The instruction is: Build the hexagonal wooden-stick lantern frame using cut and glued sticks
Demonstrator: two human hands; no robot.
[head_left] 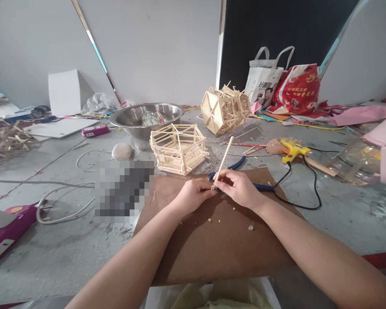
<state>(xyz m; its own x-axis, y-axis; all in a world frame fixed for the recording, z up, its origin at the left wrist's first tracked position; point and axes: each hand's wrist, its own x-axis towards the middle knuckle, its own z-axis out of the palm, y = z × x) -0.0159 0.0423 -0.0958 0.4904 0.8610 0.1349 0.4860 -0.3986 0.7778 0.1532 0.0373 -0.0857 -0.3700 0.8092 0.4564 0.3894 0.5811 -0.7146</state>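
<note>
My right hand (237,187) pinches a thin round wooden stick (225,156), which points up and leans to the right. Close against it, my left hand (195,196) is closed, its fingertips meeting near the stick's lower end; what they hold is too small and covered to make out. Beneath both hands lies a brown board (193,249) with several tiny wood scraps. A blue-handled tool (237,163), probably pliers, is partly hidden behind my right hand. Just beyond the board stands an open hexagonal stick frame (180,150).
A larger stick lantern-like structure (225,109) sits farther back, beside a metal bowl (148,113). On the right are a yellow glue gun (294,151) with a black cord and a clear plastic jug (352,161). Purple power strips (11,229) and cables lie left.
</note>
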